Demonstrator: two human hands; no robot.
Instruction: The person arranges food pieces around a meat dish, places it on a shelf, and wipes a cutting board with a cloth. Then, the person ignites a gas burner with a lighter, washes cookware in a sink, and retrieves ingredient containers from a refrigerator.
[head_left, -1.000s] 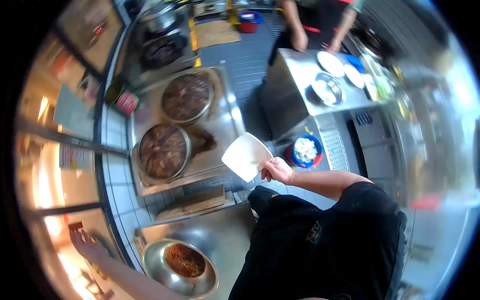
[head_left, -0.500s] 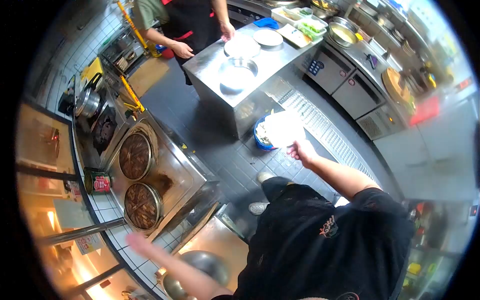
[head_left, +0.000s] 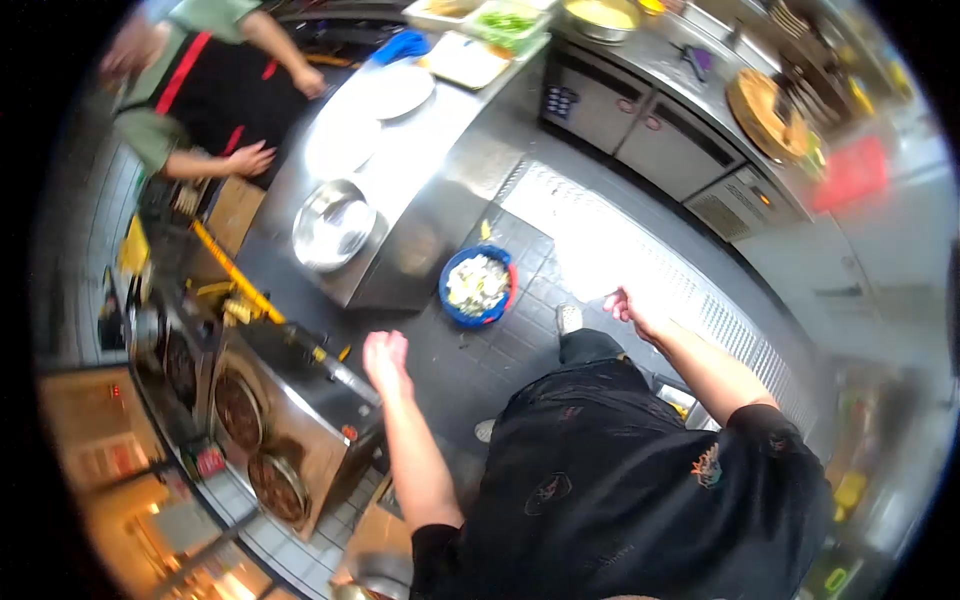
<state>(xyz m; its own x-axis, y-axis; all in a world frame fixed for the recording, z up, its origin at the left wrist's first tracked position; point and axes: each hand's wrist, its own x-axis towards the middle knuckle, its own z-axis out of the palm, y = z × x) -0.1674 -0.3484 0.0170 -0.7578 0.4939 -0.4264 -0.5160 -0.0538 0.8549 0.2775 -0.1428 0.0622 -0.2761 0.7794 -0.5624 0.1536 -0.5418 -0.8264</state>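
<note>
One glare-washed white dish (head_left: 592,262) is pinched in the right hand (head_left: 634,311), right of one blue basket (head_left: 477,286). The left hand (head_left: 386,358) is empty, fingers close together; one steel counter (head_left: 408,257), bearing one bowl (head_left: 335,225) and two plates (head_left: 398,91), separates it from one person (head_left: 228,95), far left.

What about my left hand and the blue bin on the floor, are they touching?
Apart. The head view shows a strip of dark floor between the left hand and the blue bin.

Bowl (head_left: 334,225) on counter (head_left: 418,145); bin (head_left: 450,302) on floor (head_left: 525,335).
</note>
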